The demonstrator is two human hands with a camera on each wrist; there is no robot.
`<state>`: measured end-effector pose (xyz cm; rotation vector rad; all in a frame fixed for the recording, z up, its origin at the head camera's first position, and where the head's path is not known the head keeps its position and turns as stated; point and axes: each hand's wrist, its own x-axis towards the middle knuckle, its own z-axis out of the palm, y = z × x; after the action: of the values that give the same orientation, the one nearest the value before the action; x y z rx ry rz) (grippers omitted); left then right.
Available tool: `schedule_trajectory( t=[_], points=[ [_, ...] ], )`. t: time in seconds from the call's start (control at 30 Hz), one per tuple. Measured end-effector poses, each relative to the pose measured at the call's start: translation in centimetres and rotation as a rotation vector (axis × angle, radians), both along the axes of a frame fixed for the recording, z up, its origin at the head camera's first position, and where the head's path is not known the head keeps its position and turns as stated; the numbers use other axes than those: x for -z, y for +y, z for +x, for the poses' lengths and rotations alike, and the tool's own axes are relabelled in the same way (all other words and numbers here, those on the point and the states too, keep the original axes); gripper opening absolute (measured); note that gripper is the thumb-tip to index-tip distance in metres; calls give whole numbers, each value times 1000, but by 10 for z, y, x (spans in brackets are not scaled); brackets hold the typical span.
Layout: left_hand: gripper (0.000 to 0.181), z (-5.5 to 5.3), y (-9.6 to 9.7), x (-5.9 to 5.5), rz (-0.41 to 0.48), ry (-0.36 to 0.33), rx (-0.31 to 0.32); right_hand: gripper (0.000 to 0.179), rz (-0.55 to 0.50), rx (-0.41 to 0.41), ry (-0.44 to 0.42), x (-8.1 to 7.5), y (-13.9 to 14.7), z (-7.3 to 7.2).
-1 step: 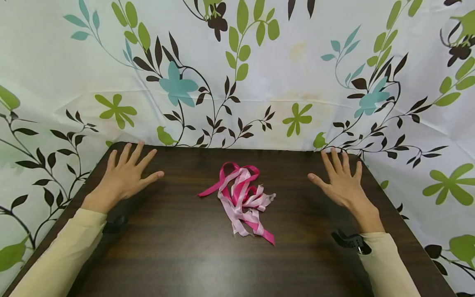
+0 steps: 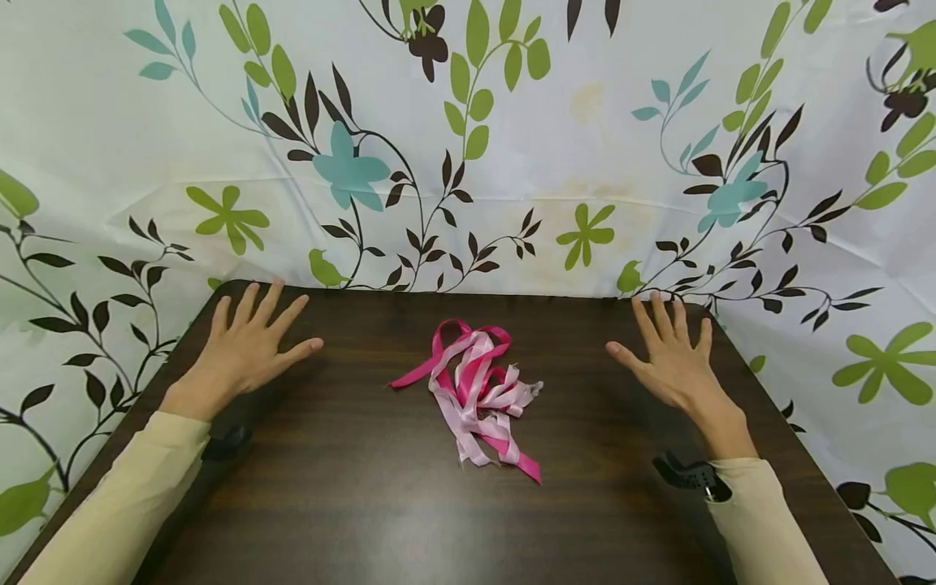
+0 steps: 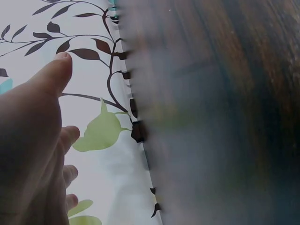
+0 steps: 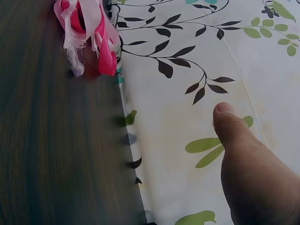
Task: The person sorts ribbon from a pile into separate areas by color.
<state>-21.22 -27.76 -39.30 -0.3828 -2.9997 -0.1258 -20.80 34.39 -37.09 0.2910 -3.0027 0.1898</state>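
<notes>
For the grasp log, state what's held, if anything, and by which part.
Nothing is held: left hand and right hand are spread, clear of the ribbons.

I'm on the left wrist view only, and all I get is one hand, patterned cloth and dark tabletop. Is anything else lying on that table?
Observer: Yes, a tangle of ribbons in hot pink and pale pink lies on the dark tabletop.
Operator: Is the right hand touching it?
Observer: No, the head view shows that hand well apart from it, off to the right.
Operator: Do the ribbon ends look clean?
Observer: Not all of them; the right wrist view shows a frayed pale end.
</notes>
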Motion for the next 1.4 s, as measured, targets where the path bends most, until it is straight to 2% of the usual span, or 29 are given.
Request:
schedule_trajectory(
  t=[0.27, 0.4, 0.5, 0.6, 0.7, 0.83, 1.1, 1.4],
  points=[
    [89, 4, 3, -1, 6, 4, 10, 91, -38, -18, 20, -1, -3, 4],
    [89, 6, 7, -1, 24, 2, 21, 85, -165, -56, 39, -2, -8, 5],
    [86, 6, 16, 1, 50, 8, 67, 75, -290, -106, 23, -2, -16, 5],
    [76, 5, 32, 4, 98, 3, 151, 65, -363, -156, -6, -2, -25, 6],
    [64, 2, 53, 12, 149, -31, 240, 59, -380, -209, -32, 1, -37, 7],
    [54, -2, 82, 18, 213, -85, 304, 58, -397, -270, -71, 7, -60, 3],
    [47, -9, 127, 15, 335, -127, 312, 54, -462, -334, -124, 18, -94, -2],
    [53, -22, 167, 17, 338, -134, 322, 50, -496, -408, -188, 26, -119, -3]
  ],
)
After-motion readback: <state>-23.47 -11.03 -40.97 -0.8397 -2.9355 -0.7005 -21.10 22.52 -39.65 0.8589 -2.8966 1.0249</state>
